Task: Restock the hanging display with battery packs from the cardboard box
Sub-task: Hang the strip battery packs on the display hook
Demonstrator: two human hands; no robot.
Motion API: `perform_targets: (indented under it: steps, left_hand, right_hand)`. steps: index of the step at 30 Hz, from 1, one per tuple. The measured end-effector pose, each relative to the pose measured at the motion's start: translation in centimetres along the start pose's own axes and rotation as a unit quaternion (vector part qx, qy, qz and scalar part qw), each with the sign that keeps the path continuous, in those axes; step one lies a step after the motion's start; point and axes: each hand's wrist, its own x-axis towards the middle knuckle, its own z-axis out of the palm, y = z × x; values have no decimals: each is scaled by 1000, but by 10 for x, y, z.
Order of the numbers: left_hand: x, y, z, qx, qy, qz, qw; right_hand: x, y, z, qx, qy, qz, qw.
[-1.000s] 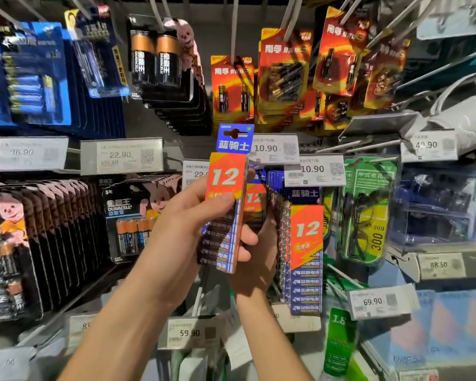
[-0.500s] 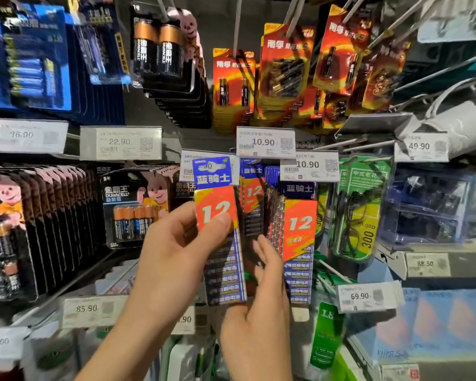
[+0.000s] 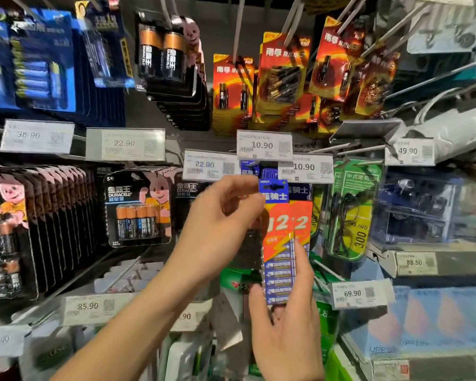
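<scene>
Gripping battery pack (image 3: 279, 251), both hands (image 3: 220, 229)

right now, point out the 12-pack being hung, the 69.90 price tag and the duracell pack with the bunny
12-pack (image 3: 279, 259), head view, striped lower front.
69.90 price tag (image 3: 353, 294), head view, printed price.
duracell pack (image 3: 138, 210), head view, the batteries.

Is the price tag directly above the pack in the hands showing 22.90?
No. The price tag just above the 12-battery pack, held by the left hand and right hand, reads 10.90.
</scene>
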Motion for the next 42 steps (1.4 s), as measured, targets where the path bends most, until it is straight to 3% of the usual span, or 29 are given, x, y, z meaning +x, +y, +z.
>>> perform_targets:
  steps: [13, 18, 24, 30, 42]
  left_hand:
    - [17, 49, -14, 17, -24, 29, 999]
    - [14, 62, -22, -115, -81, -63, 988]
    - [8, 72, -29, -306, -152, -155, 927]
    - [6, 74, -31, -402, -180, -167, 882]
    - [27, 90, -43, -340, -174, -134, 915]
  right_hand:
    - [3, 31, 6, 31, 19, 30, 999]
    - [5, 28, 13, 28, 8, 5, 1000]
    - [24, 9, 19, -5, -11, -18, 1000]
    - [44, -11, 32, -77, 17, -50, 996]
    - [42, -10, 38, -85, 43, -55, 994]
